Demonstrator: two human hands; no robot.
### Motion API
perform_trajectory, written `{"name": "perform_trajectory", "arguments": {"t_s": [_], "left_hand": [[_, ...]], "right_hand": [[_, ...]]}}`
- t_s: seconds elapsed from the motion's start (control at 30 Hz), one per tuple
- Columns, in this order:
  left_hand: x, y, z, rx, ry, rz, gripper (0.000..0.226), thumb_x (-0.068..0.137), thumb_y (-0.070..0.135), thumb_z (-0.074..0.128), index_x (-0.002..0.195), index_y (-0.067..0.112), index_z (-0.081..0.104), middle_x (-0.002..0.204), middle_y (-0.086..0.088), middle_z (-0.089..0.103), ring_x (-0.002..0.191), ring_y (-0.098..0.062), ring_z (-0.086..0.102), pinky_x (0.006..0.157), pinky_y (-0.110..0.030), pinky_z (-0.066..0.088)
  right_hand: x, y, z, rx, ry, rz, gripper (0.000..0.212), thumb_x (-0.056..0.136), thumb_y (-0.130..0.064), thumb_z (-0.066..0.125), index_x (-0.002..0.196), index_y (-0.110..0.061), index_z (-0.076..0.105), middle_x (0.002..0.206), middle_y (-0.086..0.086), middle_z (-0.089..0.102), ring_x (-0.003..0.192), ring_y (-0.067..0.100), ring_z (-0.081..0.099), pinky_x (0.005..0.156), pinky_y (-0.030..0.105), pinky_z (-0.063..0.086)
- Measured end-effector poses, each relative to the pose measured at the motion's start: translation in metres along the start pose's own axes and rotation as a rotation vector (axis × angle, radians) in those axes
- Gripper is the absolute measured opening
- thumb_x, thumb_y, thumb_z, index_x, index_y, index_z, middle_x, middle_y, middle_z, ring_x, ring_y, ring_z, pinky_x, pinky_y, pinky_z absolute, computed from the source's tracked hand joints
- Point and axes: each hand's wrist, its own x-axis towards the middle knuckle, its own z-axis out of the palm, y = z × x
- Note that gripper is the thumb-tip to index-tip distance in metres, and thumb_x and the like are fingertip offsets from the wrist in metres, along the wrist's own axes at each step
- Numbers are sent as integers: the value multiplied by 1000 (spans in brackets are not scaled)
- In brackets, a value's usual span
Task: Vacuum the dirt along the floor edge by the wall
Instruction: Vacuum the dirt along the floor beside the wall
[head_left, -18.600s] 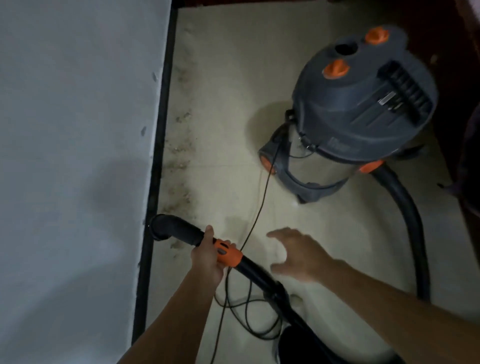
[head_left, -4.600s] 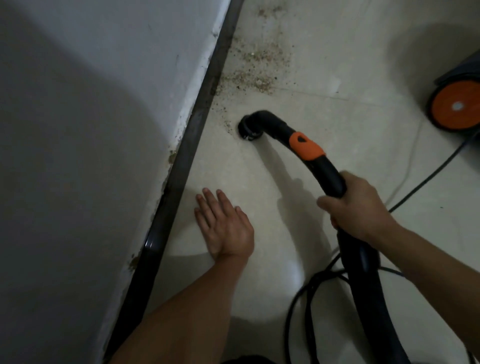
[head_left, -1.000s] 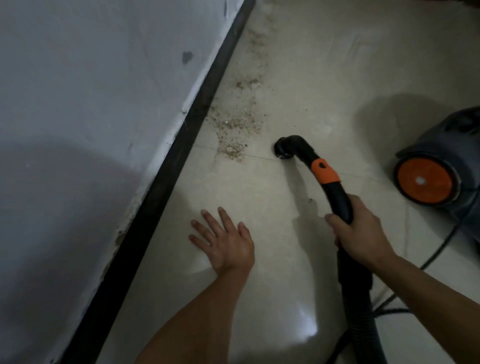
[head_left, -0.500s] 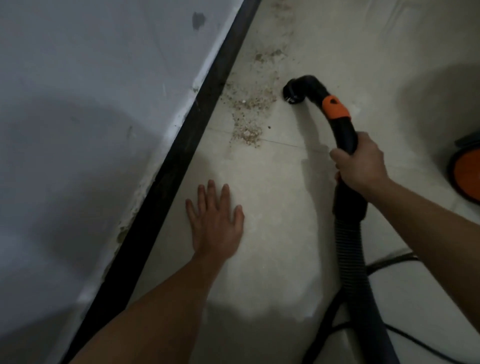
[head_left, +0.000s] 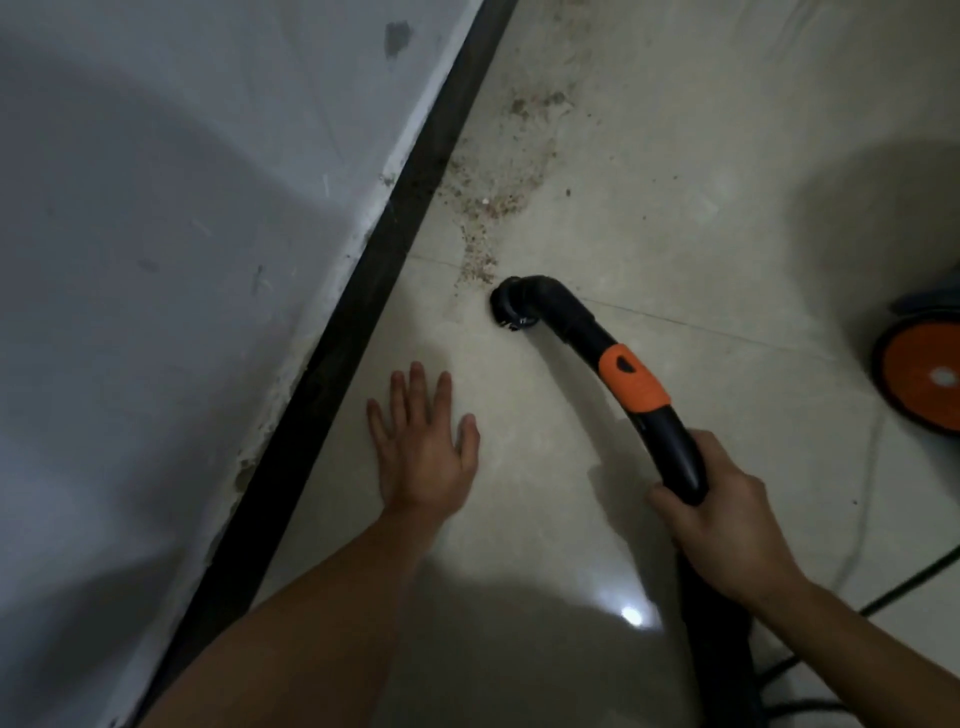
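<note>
Brown gritty dirt (head_left: 493, 195) lies ahead of our spread left hand (head_left: 423, 452). Our right hand (head_left: 727, 525) grips black, orange-banded hose (head_left: 563, 314).

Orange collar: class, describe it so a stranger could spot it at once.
From the black skirting under the wall, cross the floor to the black hose in the right hand. The collar wraps that hose between hand and nozzle; unlike the orange wheel at the right edge, it is a band, not a disc.
</note>
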Motion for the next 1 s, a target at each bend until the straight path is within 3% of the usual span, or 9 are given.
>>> {"name": "perform_trajectory", "arguments": {"t_s": [0.07, 0.17, 0.33, 0.47, 0.6, 0.7, 0.77, 0.87, 1.0], "left_hand": [[1, 1, 0, -1, 5, -1, 61, 92, 49, 28, 146, 21, 38, 157, -11, 25, 146, -30, 16, 115, -56, 12], [1, 2, 0, 4, 6, -3, 61, 92, 49, 29, 146, 21, 39, 157, -11, 26, 146, -30, 16, 116, -55, 12], [1, 2, -2, -2, -3, -8, 62, 92, 49, 27, 146, 22, 38, 157, -11, 25, 146, -29, 16, 116, -55, 11], [2, 1, -2, -4, -24, -13, 61, 93, 49, 29, 148, 23, 35, 159, -9, 21, 147, -28, 11, 116, -55, 9], [2, 0, -2, -7, -18, -15, 61, 93, 49, 30, 148, 23, 35, 159, -9, 21, 147, -28, 13, 116, -55, 9], [2, 1, -2, -10, -19, -14, 61, 94, 50, 28, 148, 23, 33, 159, -9, 20, 147, -28, 11, 116, -55, 9], [2, 2, -3, -10, -19, -16, 61, 94, 49, 30, 148, 23, 34, 159, -9, 21, 147, -28, 12, 116, -55, 9], [2, 2, -4, -9, -21, -22, 61, 93, 49, 30, 148, 24, 35, 159, -8, 21, 147, -27, 12, 116, -54, 9], [2, 3, -4, -6, -26, -17, 61, 93, 49, 31, 148, 24, 35, 159, -9, 21, 147, -28, 12, 116, -54, 9]], "right_hand": [[34, -8, -2, 3, 59, -18, 37, 79, -15, 73, 111, -20, 57, 76, 1, 60, 68, 26, 59, 59, 29, 39], [106, -35, -2, 12, 138, 9, 30, 81, -20, 71, 106, -15, 56, 85, 9, 58, 76, 25, 56, 67, 31, 41], [163, -72, 6, 116, 124, 27, 28, 83, -22, 68, 102, -18, 48, 78, 4, 57, 54, 20, 60, 44, 22, 42], [118, -61, 8, 60, 74, 4, 29, 80, -20, 71, 99, -20, 49, 78, 10, 62, 64, 30, 62, 59, 33, 50], [32, -32, 6, 25, -30, -51, 40, 76, -17, 74, 104, -34, 51, 69, -9, 61, 59, 10, 60, 51, 26, 42], [-3, -21, 6, 30, -97, -11, 49, 73, -18, 72, 109, -42, 50, 63, -7, 63, 52, 7, 61, 49, 24, 46], [8, -20, 8, 28, -77, -14, 45, 74, -16, 72, 110, -36, 53, 62, -5, 63, 51, 11, 61, 52, 31, 48], [61, -37, 10, 36, 22, -24, 35, 78, -17, 72, 110, -20, 57, 75, 5, 64, 68, 29, 64, 63, 34, 48], [141, -74, 15, 56, 78, -4, 31, 81, -22, 71, 106, -14, 55, 89, 18, 65, 75, 35, 65, 70, 42, 55]]}}
